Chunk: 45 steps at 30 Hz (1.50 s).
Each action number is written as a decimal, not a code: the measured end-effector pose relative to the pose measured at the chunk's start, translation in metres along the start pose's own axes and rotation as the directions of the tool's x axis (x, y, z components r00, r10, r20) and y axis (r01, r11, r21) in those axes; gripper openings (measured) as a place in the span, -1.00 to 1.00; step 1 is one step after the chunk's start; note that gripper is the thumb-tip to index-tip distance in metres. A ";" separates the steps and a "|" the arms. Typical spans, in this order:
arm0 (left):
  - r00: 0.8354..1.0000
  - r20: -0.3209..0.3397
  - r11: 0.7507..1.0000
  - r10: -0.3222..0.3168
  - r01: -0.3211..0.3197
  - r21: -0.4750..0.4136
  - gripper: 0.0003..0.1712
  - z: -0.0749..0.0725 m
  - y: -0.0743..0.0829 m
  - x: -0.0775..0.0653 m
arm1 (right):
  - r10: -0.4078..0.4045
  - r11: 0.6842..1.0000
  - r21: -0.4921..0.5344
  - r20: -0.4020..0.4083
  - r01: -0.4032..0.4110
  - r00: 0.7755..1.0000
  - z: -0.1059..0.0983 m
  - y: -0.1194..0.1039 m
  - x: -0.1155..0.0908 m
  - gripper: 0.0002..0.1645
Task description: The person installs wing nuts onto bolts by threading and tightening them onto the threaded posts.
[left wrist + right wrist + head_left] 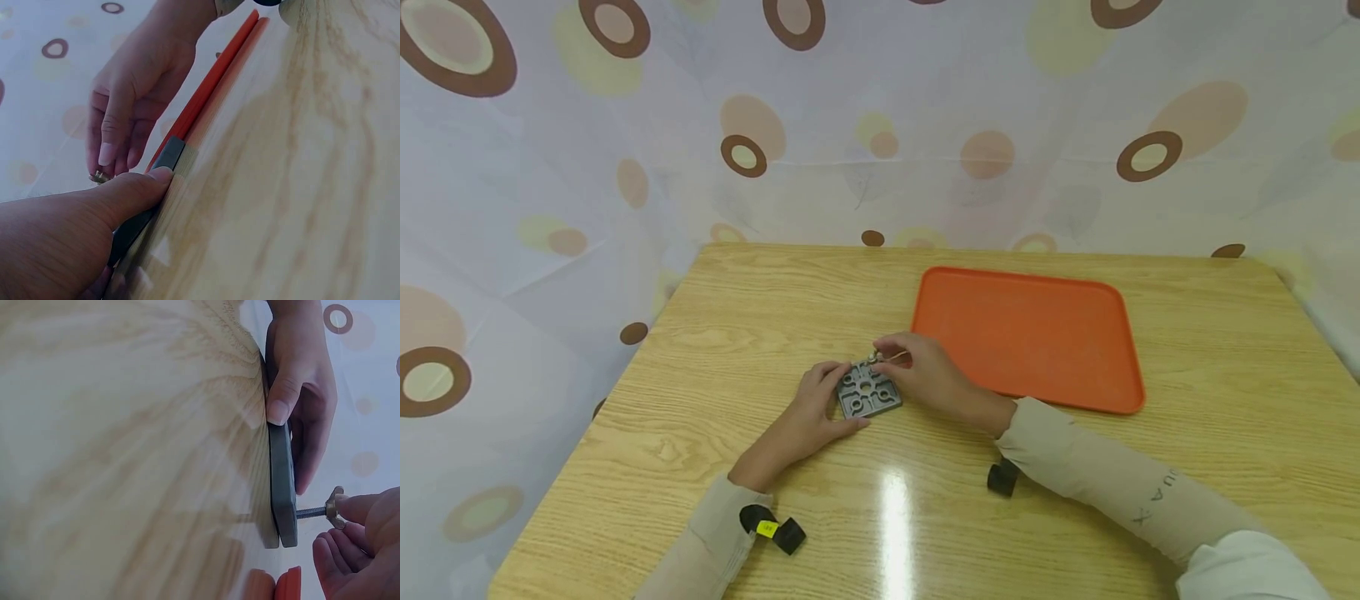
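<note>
A square grey plate [867, 406] with several round holes and raised ribs lies on the wooden table. My left hand [811, 417] holds it from the left, thumb along the near edge and fingers at the far-left side. In the right wrist view, the thumb of that left hand [300, 381] lies on the side of the plate [283, 481]. My right hand [928, 375] pinches a brass-coloured wing bolt [332, 509] by its wings, over the plate's far corner. The threaded shank [310, 513] points at the plate's upper face; whether its tip is in a hole is hidden.
An orange-red tray [1030, 342] lies on the table to the right, just behind my right forearm. The wooden table [737, 333] reaches back to a patterned cloth [820, 192] hanging behind it. Black straps with small blocks are on both wrists.
</note>
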State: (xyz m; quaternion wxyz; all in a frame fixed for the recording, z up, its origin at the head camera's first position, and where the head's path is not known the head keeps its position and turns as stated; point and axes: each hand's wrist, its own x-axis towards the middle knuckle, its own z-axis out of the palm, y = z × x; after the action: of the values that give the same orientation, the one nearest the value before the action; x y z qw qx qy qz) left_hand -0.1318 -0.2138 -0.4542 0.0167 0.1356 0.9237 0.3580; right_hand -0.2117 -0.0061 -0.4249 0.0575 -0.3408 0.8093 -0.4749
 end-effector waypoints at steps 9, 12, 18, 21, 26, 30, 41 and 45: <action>1.000 0.002 1.000 0.007 -0.007 0.003 0.00 0.000 0.000 0.000 | 0.000 1.000 -0.009 -0.008 0.000 1.000 -0.004 0.004 -0.003 -0.70; 1.000 -0.002 1.000 0.003 -0.003 0.003 -0.01 0.000 0.001 0.000 | -0.003 1.000 -0.012 -0.002 0.003 1.000 -0.005 0.005 -0.003 -0.73; 1.000 0.004 1.000 -0.003 0.003 -0.007 0.00 -0.001 0.002 -0.001 | -0.018 1.000 -0.006 0.004 0.018 1.000 -0.005 0.005 -0.002 -0.80; 1.000 0.007 1.000 -0.007 0.008 -0.008 0.00 -0.001 0.001 -0.001 | -0.035 0.999 -0.001 -0.001 0.035 0.999 -0.003 0.004 -0.002 -0.82; 1.000 0.001 1.000 -0.004 0.004 -0.011 0.00 0.000 0.001 -0.001 | -0.043 0.999 0.012 -0.033 0.043 0.999 0.001 0.003 -0.001 -0.85; 1.000 -0.002 1.000 -0.003 0.003 -0.013 0.00 0.000 0.000 -0.001 | -0.016 1.000 0.013 -0.052 0.016 0.999 0.002 0.003 0.000 -0.80; 1.000 0.000 1.000 -0.008 0.008 -0.011 -0.01 0.000 0.000 -0.001 | 0.024 0.999 0.040 -0.024 -0.023 0.999 0.007 0.002 0.004 -0.56; 1.000 -0.001 1.000 0.001 -0.001 -0.014 0.00 0.000 0.000 0.000 | 0.016 0.999 0.031 -0.019 -0.016 1.000 0.008 0.001 0.005 -0.56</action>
State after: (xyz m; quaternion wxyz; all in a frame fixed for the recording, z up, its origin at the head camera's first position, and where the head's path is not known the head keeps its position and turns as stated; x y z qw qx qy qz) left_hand -0.1313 -0.2137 -0.4538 0.0168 0.1356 0.9211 0.3646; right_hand -0.2132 -0.0147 -0.4291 0.0590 -0.3289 0.8050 -0.4902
